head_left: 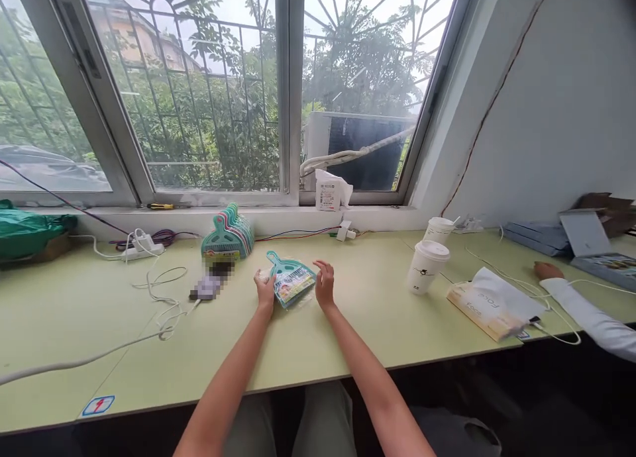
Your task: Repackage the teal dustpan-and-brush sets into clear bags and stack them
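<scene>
A person's legs in grey-green trousers (325, 420) show under the front edge of a pale yellow-green tabletop (377, 351), built from panels with visible seams. A white sticker with a blue border and a red arrow (98, 405) marks that edge at the left.

Farther in, a flat teal plastic dustpan with a looped handle, in clear wrapping with a printed label (293, 281), is between the hands, at or just above the tabletop. The left hand (265, 289) is clamped on its left edge; the right hand (324, 283) is loosely spread with bent fingers at its right edge, and whether it touches cannot be told.

To the right lies a soft white-and-orange tissue pack (489, 311), with a lidded white paper cup bearing a dark print (428, 268) beyond it. Another person's white sleeve (591, 314) rests on the table near flat grey-blue boxes (536, 237). To the left, a loose white cable (169, 311) trails toward a white power strip (142, 248). A row of teal and pink dustpans (228, 235) stands close to the back wall.

On the white sill sit a yellow-and-black screwdriver (161, 206) and a white printed box (330, 193). Behind rises a metal-framed sliding window (291, 79); outside are curved bars, an air-conditioner unit (365, 152) and dense green foliage (213, 126).
</scene>
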A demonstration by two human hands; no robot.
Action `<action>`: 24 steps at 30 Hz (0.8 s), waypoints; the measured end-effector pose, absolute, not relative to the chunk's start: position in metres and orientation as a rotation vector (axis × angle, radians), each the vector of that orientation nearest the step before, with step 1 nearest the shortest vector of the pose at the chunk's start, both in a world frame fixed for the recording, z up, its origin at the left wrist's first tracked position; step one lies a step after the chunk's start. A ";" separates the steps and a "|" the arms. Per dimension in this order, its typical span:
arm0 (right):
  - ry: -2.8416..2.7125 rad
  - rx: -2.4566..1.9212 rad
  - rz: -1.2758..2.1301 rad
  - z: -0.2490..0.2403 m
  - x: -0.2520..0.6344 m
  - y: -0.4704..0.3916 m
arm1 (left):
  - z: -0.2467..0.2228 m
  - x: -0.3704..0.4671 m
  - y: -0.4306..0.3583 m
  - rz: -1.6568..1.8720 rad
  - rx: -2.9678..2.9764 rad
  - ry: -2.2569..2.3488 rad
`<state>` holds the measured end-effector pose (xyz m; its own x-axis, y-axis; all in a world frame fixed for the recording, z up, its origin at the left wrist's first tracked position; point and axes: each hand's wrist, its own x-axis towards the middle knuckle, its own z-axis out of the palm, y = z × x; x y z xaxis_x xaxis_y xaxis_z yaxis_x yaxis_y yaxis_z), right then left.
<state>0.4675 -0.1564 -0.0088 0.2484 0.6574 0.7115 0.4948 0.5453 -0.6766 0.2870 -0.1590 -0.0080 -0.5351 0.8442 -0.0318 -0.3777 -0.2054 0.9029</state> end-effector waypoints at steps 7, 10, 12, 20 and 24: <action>-1.817 -1.134 0.168 -0.003 0.442 -0.181 | -0.018 0.281 -0.160 1.780 0.551 1.088; -1.713 -1.222 0.299 -0.004 0.435 -0.181 | -0.011 0.279 -0.169 1.741 0.506 0.951; -1.610 -1.268 0.424 -0.006 0.439 -0.178 | -0.005 0.280 -0.175 1.714 0.523 0.867; -1.237 -1.315 0.966 -0.018 0.456 -0.163 | 0.005 0.276 -0.182 1.657 0.540 0.769; -1.137 -1.116 1.194 -0.023 0.453 -0.159 | 0.006 0.271 -0.182 1.555 0.578 0.731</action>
<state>0.4530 -0.1593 -0.0232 0.0344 0.9982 0.0481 -0.0967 0.0513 -0.9940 0.2708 -0.1821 0.0062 -0.1139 0.9921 -0.0524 -0.6730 -0.0383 0.7386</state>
